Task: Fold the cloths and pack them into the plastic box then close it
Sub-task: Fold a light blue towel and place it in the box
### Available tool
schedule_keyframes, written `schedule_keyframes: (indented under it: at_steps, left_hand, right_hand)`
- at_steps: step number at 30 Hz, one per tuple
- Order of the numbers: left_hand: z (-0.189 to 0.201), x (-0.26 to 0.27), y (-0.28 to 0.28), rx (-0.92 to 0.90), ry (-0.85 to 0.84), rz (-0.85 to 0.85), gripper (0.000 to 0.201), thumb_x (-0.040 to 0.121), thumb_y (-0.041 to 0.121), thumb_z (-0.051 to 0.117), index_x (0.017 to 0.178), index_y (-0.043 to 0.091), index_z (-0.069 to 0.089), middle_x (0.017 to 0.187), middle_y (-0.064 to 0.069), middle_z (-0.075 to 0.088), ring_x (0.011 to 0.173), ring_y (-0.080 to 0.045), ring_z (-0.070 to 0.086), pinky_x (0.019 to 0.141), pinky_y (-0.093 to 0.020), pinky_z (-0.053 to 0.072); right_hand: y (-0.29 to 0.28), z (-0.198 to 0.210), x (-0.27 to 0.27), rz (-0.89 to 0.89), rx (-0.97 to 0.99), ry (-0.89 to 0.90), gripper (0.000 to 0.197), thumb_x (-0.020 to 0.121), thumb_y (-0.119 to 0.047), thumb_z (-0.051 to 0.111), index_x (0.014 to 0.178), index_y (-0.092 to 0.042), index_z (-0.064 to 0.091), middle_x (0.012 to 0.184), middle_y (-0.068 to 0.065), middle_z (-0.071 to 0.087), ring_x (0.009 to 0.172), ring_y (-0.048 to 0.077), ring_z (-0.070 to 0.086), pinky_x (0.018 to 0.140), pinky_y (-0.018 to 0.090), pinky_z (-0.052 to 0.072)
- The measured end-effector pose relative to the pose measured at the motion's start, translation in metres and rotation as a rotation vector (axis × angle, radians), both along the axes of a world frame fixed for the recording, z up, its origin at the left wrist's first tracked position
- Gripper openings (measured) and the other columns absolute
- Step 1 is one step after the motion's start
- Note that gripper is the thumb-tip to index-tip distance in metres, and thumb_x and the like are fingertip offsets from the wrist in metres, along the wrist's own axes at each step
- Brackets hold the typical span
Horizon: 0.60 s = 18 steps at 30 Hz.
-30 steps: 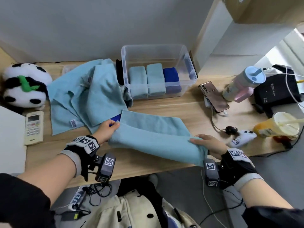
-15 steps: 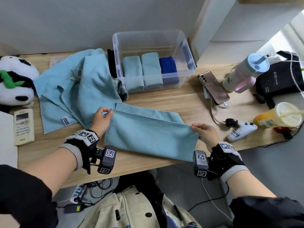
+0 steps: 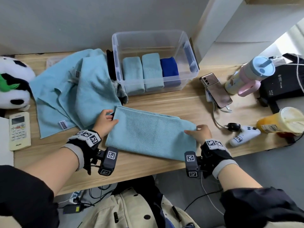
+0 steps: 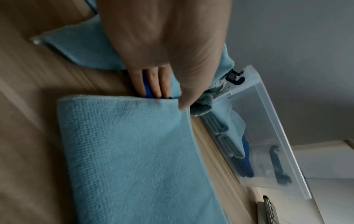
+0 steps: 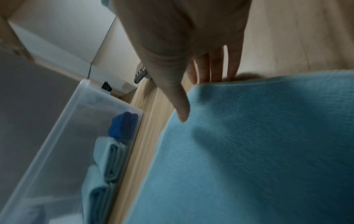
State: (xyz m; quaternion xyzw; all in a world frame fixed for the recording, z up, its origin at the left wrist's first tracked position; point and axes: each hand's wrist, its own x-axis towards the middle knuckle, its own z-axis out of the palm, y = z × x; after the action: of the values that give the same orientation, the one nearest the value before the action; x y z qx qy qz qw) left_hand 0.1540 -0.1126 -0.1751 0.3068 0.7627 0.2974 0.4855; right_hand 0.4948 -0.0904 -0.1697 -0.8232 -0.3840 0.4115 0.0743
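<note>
Three folded cloths (image 3: 150,71) already sit in the plastic box (image 3: 186,46) at the desk's back edge. Your left hand (image 3: 105,120) and right hand (image 3: 199,133) pinch the half-folded light-blue cloth (image 3: 148,134) near the front edge — loose cloths (image 3: 69,89) remain, lid unfitted.

panda toy (image 3: 11,83) cut by left edge; remote (image 3: 19,130) labels unreadable

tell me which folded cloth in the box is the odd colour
The dark blue cloth, rightmost of the three standing in the plastic box. The two light blue cloths to its left match each other.
</note>
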Motion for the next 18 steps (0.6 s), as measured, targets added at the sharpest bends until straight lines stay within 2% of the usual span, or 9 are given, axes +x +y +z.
schedule_keyframes:
  at_steps: [2,4,6,8,10,11,13,15,18]
  left_hand:
    - [0.0,0.001,-0.003,-0.032,0.013,0.008,0.05,0.084,-0.003,0.061,0.129,-0.005,0.041,0.126,-0.023,0.052,0.113,-0.032,0.054,0.089,-0.031,0.042]
    - [-0.001,0.0,-0.003,-0.079,-0.023,-0.012,0.046,0.082,-0.001,0.065,0.124,-0.007,0.047,0.118,-0.019,0.058,0.105,-0.03,0.058,0.087,-0.032,0.044]
    - [-0.003,-0.001,-0.004,-0.14,-0.008,-0.115,0.034,0.081,0.004,0.068,0.112,-0.007,0.059,0.113,-0.022,0.064,0.092,-0.025,0.06,0.085,-0.033,0.047]
    - [-0.006,-0.002,-0.006,-0.17,0.038,-0.19,0.026,0.082,0.006,0.068,0.104,-0.008,0.064,0.11,-0.023,0.066,0.089,-0.022,0.059,0.08,-0.029,0.045]
    - [-0.008,-0.001,-0.009,-0.173,0.067,-0.217,0.025,0.084,0.004,0.065,0.105,-0.008,0.063,0.112,-0.023,0.065,0.09,-0.022,0.059,0.079,-0.027,0.043]
    - [-0.009,-0.002,-0.011,-0.176,0.072,-0.22,0.026,0.084,0.003,0.063,0.107,-0.008,0.062,0.114,-0.023,0.064,0.093,-0.024,0.059,0.08,-0.027,0.042]
    - [-0.01,-0.003,-0.015,-0.195,0.068,-0.218,0.028,0.085,0.001,0.062,0.111,-0.009,0.06,0.117,-0.023,0.062,0.098,-0.027,0.06,0.082,-0.029,0.043]
    - [-0.014,-0.007,-0.018,-0.222,0.059,-0.222,0.029,0.084,0.0,0.063,0.111,-0.009,0.06,0.118,-0.024,0.062,0.099,-0.028,0.06,0.084,-0.032,0.044]
    - [-0.014,-0.011,-0.021,-0.242,0.059,-0.273,0.028,0.084,-0.001,0.063,0.11,-0.01,0.06,0.117,-0.024,0.062,0.093,-0.022,0.057,0.08,-0.03,0.043]
  right_hand:
    - [-0.002,-0.003,0.0,0.07,-0.112,-0.059,0.045,0.071,-0.032,0.078,0.099,-0.001,0.06,0.093,0.01,0.063,0.085,0.027,0.06,0.072,0.031,0.048]
    - [-0.003,-0.006,0.0,0.104,-0.209,-0.029,0.041,0.067,-0.036,0.08,0.085,-0.003,0.062,0.089,0.012,0.066,0.081,0.028,0.062,0.07,0.034,0.05]
    - [-0.001,-0.008,-0.001,0.114,-0.279,0.056,0.047,0.064,-0.035,0.082,0.092,-0.002,0.064,0.094,0.014,0.067,0.085,0.03,0.064,0.071,0.033,0.051]
    - [0.0,-0.005,-0.006,0.075,-0.294,0.161,0.056,0.062,-0.031,0.083,0.103,0.001,0.063,0.098,0.015,0.067,0.09,0.032,0.065,0.076,0.036,0.053]
    - [0.002,0.0,-0.01,0.006,-0.284,0.263,0.062,0.061,-0.025,0.081,0.112,0.004,0.059,0.105,0.02,0.067,0.096,0.036,0.065,0.085,0.046,0.054]
    - [0.003,0.004,-0.012,-0.036,-0.277,0.323,0.056,0.067,-0.019,0.077,0.114,0.004,0.057,0.107,0.022,0.066,0.096,0.038,0.064,0.084,0.048,0.054]
    - [0.004,0.014,-0.013,-0.084,-0.301,0.454,0.04,0.079,-0.009,0.069,0.115,0.003,0.055,0.106,0.022,0.065,0.088,0.036,0.065,0.071,0.042,0.056]
    - [0.003,0.023,-0.01,-0.08,-0.307,0.566,0.032,0.082,-0.007,0.066,0.111,-0.002,0.056,0.099,0.019,0.067,0.078,0.031,0.066,0.061,0.035,0.056]
    - [0.004,0.024,-0.009,-0.181,-0.2,0.695,0.034,0.081,-0.005,0.065,0.112,-0.007,0.053,0.097,0.015,0.067,0.073,0.028,0.067,0.055,0.033,0.056]
